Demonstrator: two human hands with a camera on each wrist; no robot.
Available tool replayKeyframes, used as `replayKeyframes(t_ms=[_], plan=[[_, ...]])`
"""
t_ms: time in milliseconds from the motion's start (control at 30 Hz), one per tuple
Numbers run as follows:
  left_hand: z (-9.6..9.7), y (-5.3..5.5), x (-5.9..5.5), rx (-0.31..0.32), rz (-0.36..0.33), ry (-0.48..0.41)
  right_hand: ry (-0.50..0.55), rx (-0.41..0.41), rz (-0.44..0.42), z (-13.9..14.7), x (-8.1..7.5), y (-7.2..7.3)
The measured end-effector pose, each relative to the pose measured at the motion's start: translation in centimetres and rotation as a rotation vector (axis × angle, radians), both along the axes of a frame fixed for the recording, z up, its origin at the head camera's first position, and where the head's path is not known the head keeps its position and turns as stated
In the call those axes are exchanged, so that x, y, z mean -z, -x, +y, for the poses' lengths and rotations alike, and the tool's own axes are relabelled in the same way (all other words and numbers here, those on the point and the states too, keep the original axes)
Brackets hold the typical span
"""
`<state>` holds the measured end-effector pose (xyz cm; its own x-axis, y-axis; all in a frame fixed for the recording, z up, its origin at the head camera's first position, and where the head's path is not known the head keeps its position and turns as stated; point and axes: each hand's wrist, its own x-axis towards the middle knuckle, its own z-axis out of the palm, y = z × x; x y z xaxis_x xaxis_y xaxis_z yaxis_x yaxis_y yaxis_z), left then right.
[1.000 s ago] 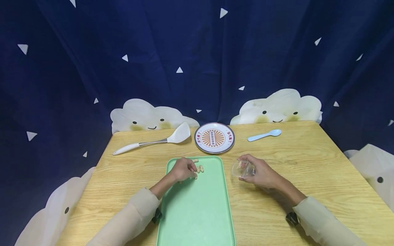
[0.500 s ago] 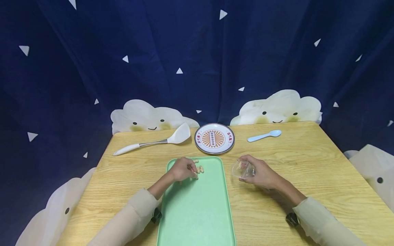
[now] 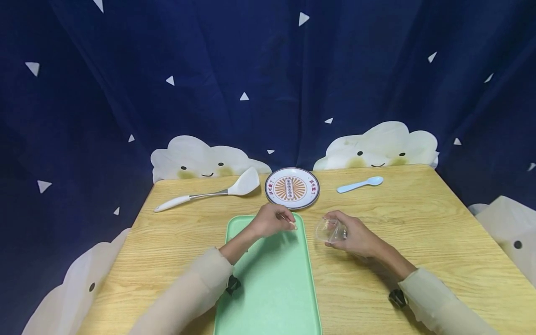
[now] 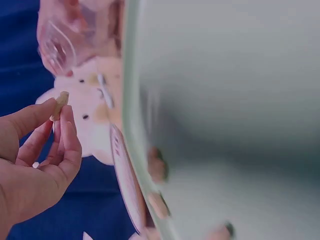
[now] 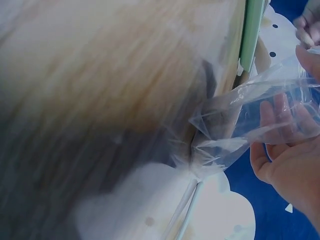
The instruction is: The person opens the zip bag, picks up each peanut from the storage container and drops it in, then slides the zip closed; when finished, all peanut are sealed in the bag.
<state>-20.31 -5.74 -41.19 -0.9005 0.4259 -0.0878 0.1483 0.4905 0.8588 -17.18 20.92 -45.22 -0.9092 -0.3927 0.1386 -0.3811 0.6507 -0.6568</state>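
One peanut [image 4: 59, 106] pinched, thumb against fingers, left hand [image 3: 272, 219]. It sits right at the fingertips, an end poking out past them, clear of the palm. A second ago I had that hand down at the far left part of the tray [image 3: 276, 288]; now it's over the far right corner, peanut just inside the right edge. To me that means the pickup is done and the piece is partway across.

Right hand [image 3: 353, 236] hasn't budged: fingers curled round a clear bag [image 5: 230, 115], just off the tray's right edge. Bag's open end looks turned to the tray. Peanut and bag near each other, gap between. Can't tell if anything is inside.

At least three loose peanuts [image 4: 159, 205] left by the tray's far edge, so I'd call this unfinished; the arm hides most of them from the head cam.

Further out, along the tabletop's [image 3: 398, 204] far edge: spatula [image 3: 209, 191] toward the left corner, plate [image 3: 291, 188] mid-edge, spoon [image 3: 360, 184] right of it.
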Motion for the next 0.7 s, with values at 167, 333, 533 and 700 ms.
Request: replayKeyframes(t_ms=[167, 333, 533, 700], plan=[[2.4, -0.5, -0.5, 0.026, 0.019, -0.090, -0.004, -0.007, 0.005, 0.0, 0.0, 0.0], [4.5, -0.9, -0.4, 0.030, 0.049, -0.119, 0.004, -0.016, -0.001, 0.0, -0.2, 0.0], [6.1, -1.4, 0.4, 0.027, 0.039, -0.126, -0.001, -0.012, 0.002, 0.1, -0.3, -0.1], [6.3, -1.8, 0.9, 0.036, 0.018, -0.142, -0.004, -0.009, 0.005, 0.1, -0.2, -0.2]])
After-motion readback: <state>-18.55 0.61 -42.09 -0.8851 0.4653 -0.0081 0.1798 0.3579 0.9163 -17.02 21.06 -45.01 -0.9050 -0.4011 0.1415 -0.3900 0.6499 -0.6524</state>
